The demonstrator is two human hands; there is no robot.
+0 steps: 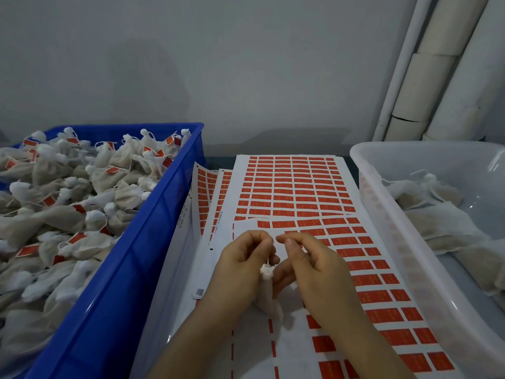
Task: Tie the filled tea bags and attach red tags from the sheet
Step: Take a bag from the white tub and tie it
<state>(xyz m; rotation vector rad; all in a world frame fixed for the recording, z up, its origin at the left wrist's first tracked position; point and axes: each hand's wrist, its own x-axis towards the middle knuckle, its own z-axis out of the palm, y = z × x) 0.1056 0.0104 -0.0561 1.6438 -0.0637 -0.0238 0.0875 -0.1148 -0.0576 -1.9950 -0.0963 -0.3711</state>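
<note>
Head view, tying step. Your left hand (241, 258) curls its fingers and pinches the thin white drawstring (268, 261) just above the gathered neck of a small white mesh tea bag (266, 292); the bag hangs between your two palms, over the near part of the white sheet of red rectangular tags (363, 265). Your right hand (314, 265) has thumb and forefinger pressed together at the tips, apparently on the string's other end, though the string there is too fine to make out; its lower fingers rest against the bag's body. The step in hand appears to be drawing the knot closed; no tag is on this bag yet. The next move calls for pulling both ends apart evenly, then freeing one hand to peel a tag from the nearest full row, beside your right fingertips. To your left, the blue plastic crate (153, 231) holds tied, tagged bags; to your right, the translucent white plastic tub (388, 214) holds untied filled bags. More tag sheets lie beneath, towards the grey wall (218, 64).
</note>
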